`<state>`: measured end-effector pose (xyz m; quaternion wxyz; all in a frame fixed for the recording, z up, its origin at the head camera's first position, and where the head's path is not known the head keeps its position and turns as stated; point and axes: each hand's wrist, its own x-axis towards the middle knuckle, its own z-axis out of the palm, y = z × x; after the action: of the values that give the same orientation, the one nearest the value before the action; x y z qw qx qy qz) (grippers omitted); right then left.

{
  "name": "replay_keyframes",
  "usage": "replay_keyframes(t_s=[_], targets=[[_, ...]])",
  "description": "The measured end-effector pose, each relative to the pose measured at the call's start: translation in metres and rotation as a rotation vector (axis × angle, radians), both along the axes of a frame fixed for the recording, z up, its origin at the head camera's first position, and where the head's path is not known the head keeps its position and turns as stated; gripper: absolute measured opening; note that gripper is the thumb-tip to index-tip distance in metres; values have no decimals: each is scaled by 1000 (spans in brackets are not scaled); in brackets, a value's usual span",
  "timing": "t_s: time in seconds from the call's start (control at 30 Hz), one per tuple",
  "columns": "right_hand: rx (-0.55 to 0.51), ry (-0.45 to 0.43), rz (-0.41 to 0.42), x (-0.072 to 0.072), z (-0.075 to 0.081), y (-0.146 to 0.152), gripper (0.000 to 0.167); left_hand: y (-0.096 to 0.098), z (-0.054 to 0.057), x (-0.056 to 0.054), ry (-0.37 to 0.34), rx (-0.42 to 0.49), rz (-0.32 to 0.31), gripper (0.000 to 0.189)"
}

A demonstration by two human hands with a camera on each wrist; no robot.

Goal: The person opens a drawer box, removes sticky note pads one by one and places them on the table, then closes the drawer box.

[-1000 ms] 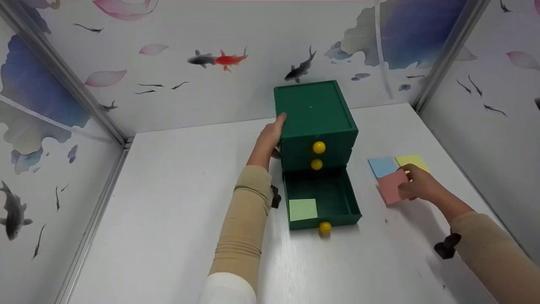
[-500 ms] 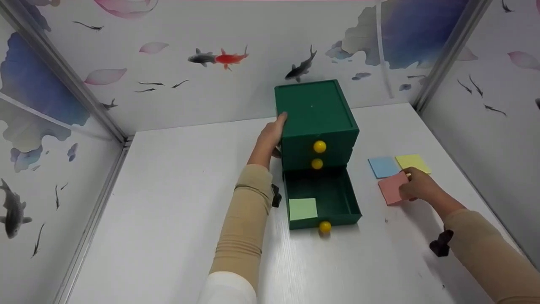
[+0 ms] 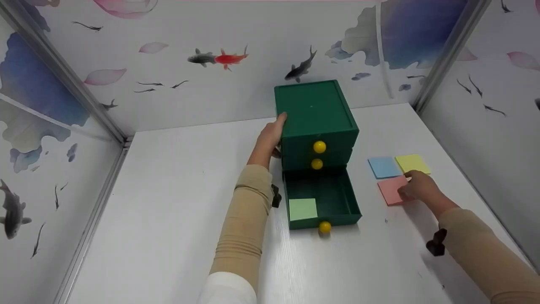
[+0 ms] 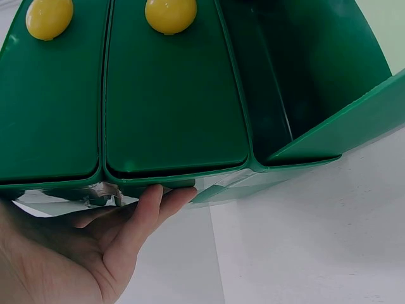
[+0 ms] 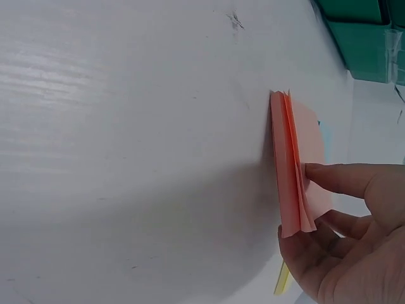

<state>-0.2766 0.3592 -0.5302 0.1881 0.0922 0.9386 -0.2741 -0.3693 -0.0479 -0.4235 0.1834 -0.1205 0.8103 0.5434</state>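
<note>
My right hand (image 3: 423, 188) pinches the edge of a pink sticky note pad (image 3: 390, 191) at the right of the table. In the right wrist view the pad (image 5: 286, 158) has its sheets slightly fanned, with the thumb on one face and fingers at its lower edge. A blue pad (image 3: 384, 167) and a yellow pad (image 3: 413, 163) lie just behind it. My left hand (image 3: 270, 137) rests against the left side of a green drawer box (image 3: 314, 107), fingers extended along that side in the left wrist view. The bottom drawer (image 3: 352, 211) stands pulled out, with a pale green pad (image 3: 303, 209) inside.
Yellow round knobs (image 3: 319, 147) mark the box's closed upper drawers; another knob (image 3: 325, 227) is on the pulled-out drawer's front. White table (image 3: 168, 202) spreads left and in front. Walls printed with fish and petals enclose the back and sides.
The pink pad has gone from tilted to flatter, coming down close to the table under my right hand. My right forearm has shifted slightly left. The left hand and drawer box stay put.
</note>
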Motion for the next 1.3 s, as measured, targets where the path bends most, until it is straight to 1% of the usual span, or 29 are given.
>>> replay_keyframes(t_s=[0.17,0.3,0.37,0.43,0.5,0.6,0.7,0.77,0.97,1.1,1.17,1.3], targets=[[-19,-44,-17,-1,-4,3,67,-1,0,0,-4,6,-9,85],[-39,-101,-51,-2,-4,4,69,-2,2,-1,-27,11,-20,86],[-34,-118,-61,-3,-3,4,69,-2,2,-2,-34,13,-24,87],[-17,-123,-53,-4,-2,3,68,-3,2,-2,-32,16,-23,87],[7,-114,-36,-4,-2,2,66,-2,1,-1,-18,17,-16,87],[40,-81,5,-4,-3,2,64,-1,0,3,15,-4,-12,85],[50,-63,21,-3,-4,3,64,0,-1,6,41,-24,-7,82],[56,-73,22,-2,-2,2,66,0,-1,7,53,-28,-5,82],[73,-91,38,1,6,-4,70,-2,0,8,58,-15,-2,83],[80,-92,76,3,11,-12,67,-3,0,8,55,-19,2,83],[79,-82,102,5,13,-16,66,-3,-1,8,49,-20,2,82],[60,-32,151,11,20,-24,62,-1,0,7,35,-10,-10,82]])
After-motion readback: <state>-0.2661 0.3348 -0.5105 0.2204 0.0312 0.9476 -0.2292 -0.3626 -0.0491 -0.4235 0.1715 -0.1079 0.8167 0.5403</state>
